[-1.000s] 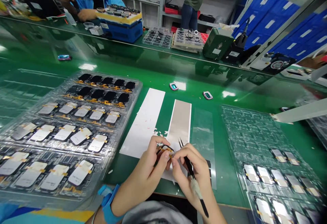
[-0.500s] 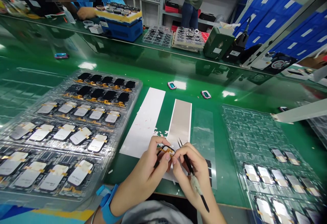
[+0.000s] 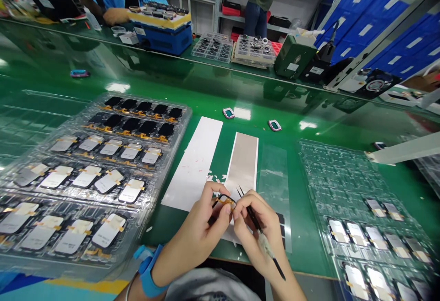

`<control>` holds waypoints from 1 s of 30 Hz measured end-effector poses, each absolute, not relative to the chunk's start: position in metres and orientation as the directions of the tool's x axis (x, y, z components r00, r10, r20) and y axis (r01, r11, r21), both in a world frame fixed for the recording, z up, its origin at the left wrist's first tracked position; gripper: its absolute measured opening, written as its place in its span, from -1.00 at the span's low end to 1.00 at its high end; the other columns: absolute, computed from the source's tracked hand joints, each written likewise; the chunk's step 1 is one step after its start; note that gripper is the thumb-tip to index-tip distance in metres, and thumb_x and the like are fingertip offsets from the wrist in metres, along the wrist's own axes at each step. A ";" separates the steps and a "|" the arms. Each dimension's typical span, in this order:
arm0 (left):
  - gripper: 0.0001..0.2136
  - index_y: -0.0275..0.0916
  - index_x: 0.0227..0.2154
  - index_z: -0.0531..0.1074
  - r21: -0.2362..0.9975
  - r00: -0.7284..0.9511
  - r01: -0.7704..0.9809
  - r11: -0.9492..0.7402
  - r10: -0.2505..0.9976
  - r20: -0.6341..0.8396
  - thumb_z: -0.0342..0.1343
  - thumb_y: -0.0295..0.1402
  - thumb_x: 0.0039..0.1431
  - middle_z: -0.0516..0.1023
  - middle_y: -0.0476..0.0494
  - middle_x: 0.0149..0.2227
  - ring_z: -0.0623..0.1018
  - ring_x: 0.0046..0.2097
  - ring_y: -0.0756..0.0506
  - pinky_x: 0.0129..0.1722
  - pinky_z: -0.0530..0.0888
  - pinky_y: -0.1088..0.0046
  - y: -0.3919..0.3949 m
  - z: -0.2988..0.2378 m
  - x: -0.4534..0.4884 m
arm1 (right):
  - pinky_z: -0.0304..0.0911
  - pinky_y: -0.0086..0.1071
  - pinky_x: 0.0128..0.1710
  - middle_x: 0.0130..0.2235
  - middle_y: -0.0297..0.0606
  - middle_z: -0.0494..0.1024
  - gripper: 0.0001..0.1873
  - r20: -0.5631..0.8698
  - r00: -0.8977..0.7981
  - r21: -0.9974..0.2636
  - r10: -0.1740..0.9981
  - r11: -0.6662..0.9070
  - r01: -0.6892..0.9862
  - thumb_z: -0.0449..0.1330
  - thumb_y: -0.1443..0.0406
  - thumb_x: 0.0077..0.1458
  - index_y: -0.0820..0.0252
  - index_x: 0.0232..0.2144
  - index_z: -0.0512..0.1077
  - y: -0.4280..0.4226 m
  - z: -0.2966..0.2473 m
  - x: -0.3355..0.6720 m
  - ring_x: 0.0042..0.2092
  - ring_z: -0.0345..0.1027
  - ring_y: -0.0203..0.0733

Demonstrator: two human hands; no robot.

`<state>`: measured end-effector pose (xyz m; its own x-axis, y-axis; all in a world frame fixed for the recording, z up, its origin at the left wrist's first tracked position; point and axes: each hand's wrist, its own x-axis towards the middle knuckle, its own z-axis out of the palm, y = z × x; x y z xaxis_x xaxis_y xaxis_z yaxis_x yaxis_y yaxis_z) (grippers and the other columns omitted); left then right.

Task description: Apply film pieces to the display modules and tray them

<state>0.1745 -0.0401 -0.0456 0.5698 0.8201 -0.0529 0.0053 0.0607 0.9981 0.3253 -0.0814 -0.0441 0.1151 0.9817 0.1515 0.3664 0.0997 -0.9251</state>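
My left hand [image 3: 201, 227] pinches a small dark-rimmed screen part [image 3: 225, 201] with an orange flex tab, held just above the near edge of the green table. My right hand [image 3: 256, 230] touches the same part with thumb and forefinger and also grips black tweezers [image 3: 256, 223], tips pointing up and away. Under both hands lie a white backing strip [image 3: 195, 161] and a grey strip [image 3: 243, 163].
A clear tray [image 3: 85, 172] of screen parts fills the left; another clear tray [image 3: 364, 209] sits right, filled only at its near end. Two small pink-rimmed parts [image 3: 228, 113] [image 3: 274, 125] lie farther out. A seated person and a standing person are beyond the far bench.
My hands stay together on the part; they have shifted very slightly, with the tweezers tilting a little more to the right. The view has drifted a bit.
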 end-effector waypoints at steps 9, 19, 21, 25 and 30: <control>-0.89 -0.14 -0.10 0.12 0.997 0.553 0.070 0.030 0.831 -0.064 -0.12 -0.25 0.44 0.29 0.09 -0.44 0.31 -0.42 -0.01 -0.42 0.28 0.50 -0.040 -0.047 0.175 | 0.01 -0.49 -0.54 -0.46 -0.44 0.23 -0.88 0.153 0.097 -0.926 0.983 0.108 0.361 0.14 0.39 0.11 0.14 -0.46 0.35 -0.081 -0.047 0.324 -0.50 0.10 -0.38; -0.90 -0.15 -0.10 0.16 0.967 0.500 0.235 -0.102 0.866 -0.030 -0.23 -0.31 0.48 0.53 -0.10 -0.25 0.53 -0.25 -0.07 -0.25 0.44 0.38 -0.045 -0.044 0.160 | 0.28 -0.42 -0.46 -0.23 -0.27 0.53 -0.89 0.049 0.205 -0.998 0.977 0.038 0.058 0.11 0.24 0.31 0.08 -0.13 0.29 -0.079 -0.040 0.349 -0.44 0.37 -0.33; -0.89 -0.14 -0.07 0.21 0.912 0.536 0.328 -0.245 0.843 0.034 -0.19 -0.36 0.47 0.54 -0.17 -0.11 0.55 -0.05 -0.12 -0.09 0.47 0.29 -0.047 -0.042 0.159 | 0.28 -0.44 -0.50 -0.20 -0.23 0.59 -0.90 0.070 0.322 -0.998 0.944 0.068 0.020 0.10 0.22 0.33 0.08 -0.14 0.27 -0.076 -0.043 0.352 -0.50 0.38 -0.35; -0.79 -0.18 0.03 0.22 0.731 0.675 0.409 -0.545 0.721 0.160 -0.14 -0.48 0.40 0.55 -0.26 0.01 0.53 0.09 -0.19 0.03 0.51 0.15 -0.051 -0.041 0.166 | 0.41 -0.40 -0.33 -0.20 -0.22 0.60 -0.89 0.118 0.406 -0.990 0.906 0.078 0.116 0.11 0.21 0.33 0.11 -0.22 0.31 -0.074 -0.055 0.345 -0.38 0.46 -0.32; -0.66 -0.36 0.10 0.19 0.519 0.777 0.461 -0.720 0.610 0.155 -0.14 -0.64 0.28 0.53 -0.48 0.07 0.57 0.08 -0.27 -0.03 0.60 0.15 -0.054 -0.054 0.179 | 0.50 -0.31 -0.28 -0.21 -0.21 0.57 -0.82 0.089 0.457 -0.988 0.885 0.019 0.155 0.19 0.16 0.27 0.11 -0.19 0.32 -0.072 -0.072 0.336 -0.31 0.54 -0.22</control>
<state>0.1790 -0.0537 -0.0545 0.7773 0.6097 0.1548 0.4613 -0.7198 0.5188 0.3355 -0.0724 -0.0724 0.4571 0.8850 0.0889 0.1553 0.0190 -0.9877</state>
